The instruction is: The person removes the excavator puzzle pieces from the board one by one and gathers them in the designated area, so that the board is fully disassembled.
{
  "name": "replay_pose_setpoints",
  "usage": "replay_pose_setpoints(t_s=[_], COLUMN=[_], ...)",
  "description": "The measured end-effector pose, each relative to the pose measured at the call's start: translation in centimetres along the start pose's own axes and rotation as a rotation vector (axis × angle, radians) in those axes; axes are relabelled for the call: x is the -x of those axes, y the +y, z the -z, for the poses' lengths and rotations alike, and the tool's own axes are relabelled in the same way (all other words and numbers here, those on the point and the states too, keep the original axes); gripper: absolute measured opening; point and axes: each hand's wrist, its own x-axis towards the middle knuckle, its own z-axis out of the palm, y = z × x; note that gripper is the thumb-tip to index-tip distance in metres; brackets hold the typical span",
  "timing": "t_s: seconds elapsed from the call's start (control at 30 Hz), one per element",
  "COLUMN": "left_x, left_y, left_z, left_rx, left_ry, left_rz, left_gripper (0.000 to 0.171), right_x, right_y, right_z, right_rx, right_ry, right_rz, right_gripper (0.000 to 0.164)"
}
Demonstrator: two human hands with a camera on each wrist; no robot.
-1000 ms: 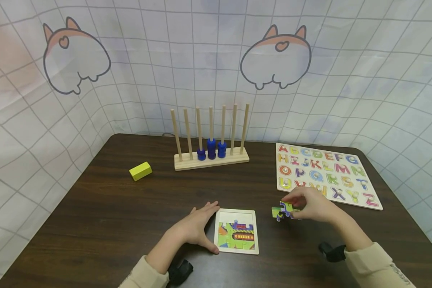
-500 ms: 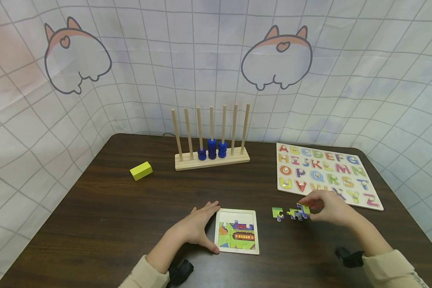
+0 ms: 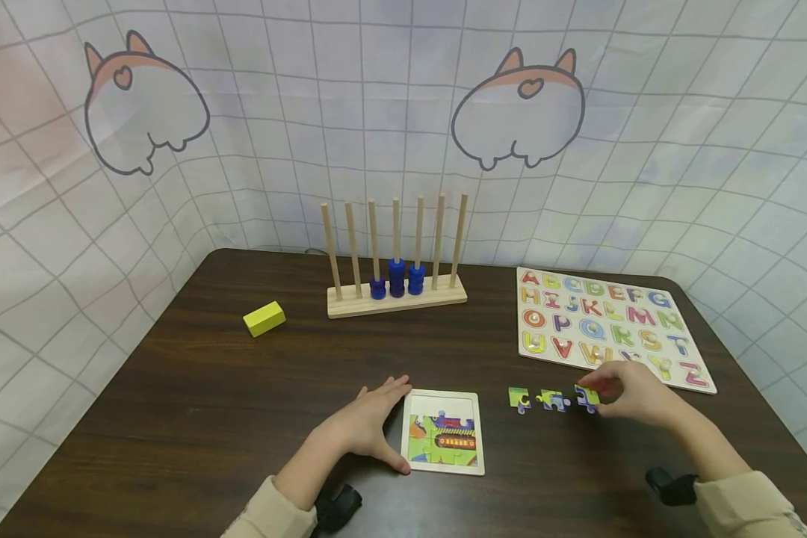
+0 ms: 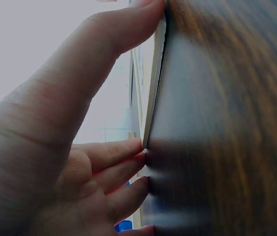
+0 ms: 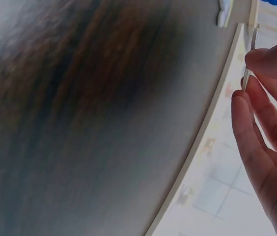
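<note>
A jigsaw puzzle tray [image 3: 480, 418] with a pale rim lies in front of me, its lower part filled with colourful pieces. My left hand [image 3: 363, 427] spreads beside it, thumb and fingertips touching its left edge; in the left wrist view the thumb [image 4: 124, 29] meets the tray edge [image 4: 152, 93]. To the right, my right hand [image 3: 635, 392] pinches a green and purple puzzle piece [image 3: 586, 398] low over the table. The right wrist view catches that piece edge-on between thumb and fingers [image 5: 249, 130]. Two other puzzle pieces, a left one [image 3: 518, 398] and a middle one [image 3: 552, 400], lie between tray and hand.
An alphabet board [image 3: 598, 329] lies behind my right hand. A wooden peg stand [image 3: 356, 305] with blue beads on three pegs stands at the back. A yellow block [image 3: 264, 319] lies on the left, and a patterned cloth wall borders the table [image 3: 175, 403].
My right hand has moved right with the pinched piece, from above the other two pieces to beside them. The left hand and tray have stayed put.
</note>
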Motion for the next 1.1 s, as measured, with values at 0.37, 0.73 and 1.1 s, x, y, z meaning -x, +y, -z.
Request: replay_pose_setpoints(t_s=[0.37,0.73,1.1], left_x=[0.08,0.13,0.15], left_y=[0.11,0.07,0.27], left_z=[0.06,0.04,0.09], left_rx=[-0.002,0.007,0.006], left_ry=[0.003,-0.002,0.001], left_rz=[0.004,0.006,0.009], left_gripper=[0.108,0.108,0.107], right_x=[-0.30,-0.59,-0.46], right_y=[0.72,0.84,0.68], right_z=[-0.23,-0.59,-0.63], right_rx=[-0.018,0.029,0.028], right_ry=[-0.060,-0.089,-0.074], right_rz=[-0.033,-0.061,-0.058], right_gripper=[0.031,0.028,0.029])
